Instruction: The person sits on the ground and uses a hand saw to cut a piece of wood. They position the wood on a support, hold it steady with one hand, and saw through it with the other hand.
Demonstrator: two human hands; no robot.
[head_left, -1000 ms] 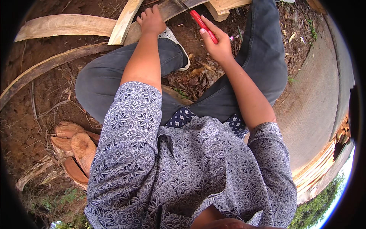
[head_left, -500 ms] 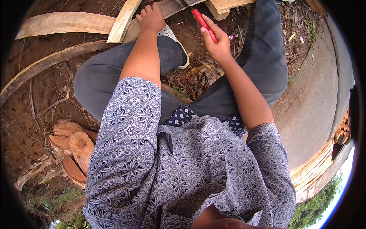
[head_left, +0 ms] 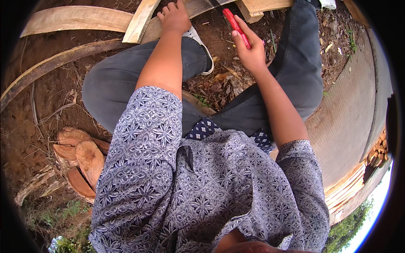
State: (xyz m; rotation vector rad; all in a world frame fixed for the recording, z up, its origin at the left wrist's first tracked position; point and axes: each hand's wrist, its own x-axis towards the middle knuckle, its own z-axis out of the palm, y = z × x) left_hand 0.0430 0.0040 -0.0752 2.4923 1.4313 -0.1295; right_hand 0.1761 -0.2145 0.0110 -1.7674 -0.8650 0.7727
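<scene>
My right hand (head_left: 249, 50) grips the red handle of a saw (head_left: 236, 27), whose blade runs up toward the planks at the top edge. My left hand (head_left: 176, 17) presses flat on a long wooden plank (head_left: 198, 8) lying across the ground in front of me. A lighter narrow plank (head_left: 139, 19) leans beside that hand on its left. I sit with bent knees in dark grey trousers, and a white shoe (head_left: 198, 40) shows under my left wrist.
A curved pale board (head_left: 76, 19) and a long curved strip (head_left: 46, 69) lie on the red earth at the left. Cut wood slabs (head_left: 82, 158) are piled by my left hip. A large curved grey surface (head_left: 350, 114) rises at the right, with stacked boards (head_left: 350, 185) below it.
Both hands have shifted slightly upward and the view has tipped a little. My right hand keeps its grip on the red-handled saw and my left stays on the plank.
</scene>
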